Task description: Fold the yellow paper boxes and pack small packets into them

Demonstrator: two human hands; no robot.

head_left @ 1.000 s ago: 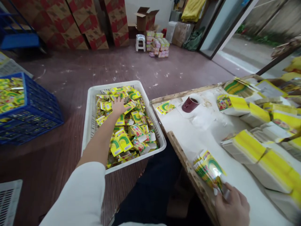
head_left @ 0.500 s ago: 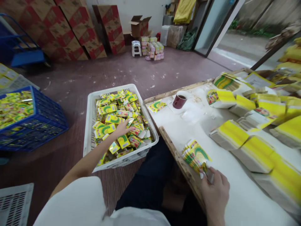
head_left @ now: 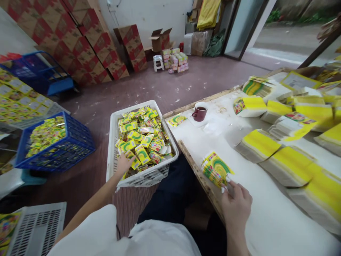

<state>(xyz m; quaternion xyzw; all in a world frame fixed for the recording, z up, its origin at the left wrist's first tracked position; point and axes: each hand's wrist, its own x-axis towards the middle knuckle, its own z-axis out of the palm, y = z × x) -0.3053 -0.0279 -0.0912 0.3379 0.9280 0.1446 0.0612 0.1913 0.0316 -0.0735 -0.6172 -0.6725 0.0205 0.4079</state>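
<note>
left hand (head_left: pixel 124 164) has drawn back over loose packets (head_left: pixel 143 153), grip hidden; right hand (head_left: pixel 237 204) touches stacked packets (head_left: pixel 217 167), its hold unclear.

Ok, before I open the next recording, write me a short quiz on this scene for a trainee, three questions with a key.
1. True or false: the left hand is inside the blue crate.
2. Multiple choice: what stands near the far edge of the white-topped table? A) a stool; B) a mug; C) an open carton.
3. Fill in the blank: the fingers of the ____ hand are at the near end of the overlapping yellow-green boxes on the table.

Key:
1. False; it is at the white basket.
2. B.
3. Right, as the right hand is at those boxes.
</note>
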